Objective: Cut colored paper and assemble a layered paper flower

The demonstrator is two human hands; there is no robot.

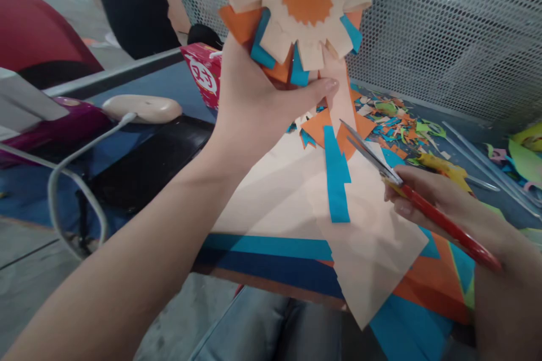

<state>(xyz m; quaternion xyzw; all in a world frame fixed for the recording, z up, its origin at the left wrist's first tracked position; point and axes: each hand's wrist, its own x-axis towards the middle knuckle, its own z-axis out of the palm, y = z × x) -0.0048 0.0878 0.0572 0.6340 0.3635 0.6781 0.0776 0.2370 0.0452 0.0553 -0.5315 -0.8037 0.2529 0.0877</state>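
Note:
My left hand [262,96] holds up a layered paper flower [283,22] of cream, orange and blue pieces, with its thumb pressed on a pale orange-edged strip [339,84] below the petals. My right hand [427,197] grips red-handled scissors [444,223], whose blades point up and left, slightly apart, close to the lower part of that strip. A notched blue strip [336,180] shows under the blade tips, over cream paper sheets [279,186]. Whether it hangs from the flower or lies on the sheets I cannot tell.
Paper scraps [393,118] lie along a perforated metal screen [423,22]. At left are a black tray-like object [148,163], a cream device [141,108] with a cable, and a red box [203,73]. More coloured sheets [440,282] overhang the front edge. A person [127,0] stands behind.

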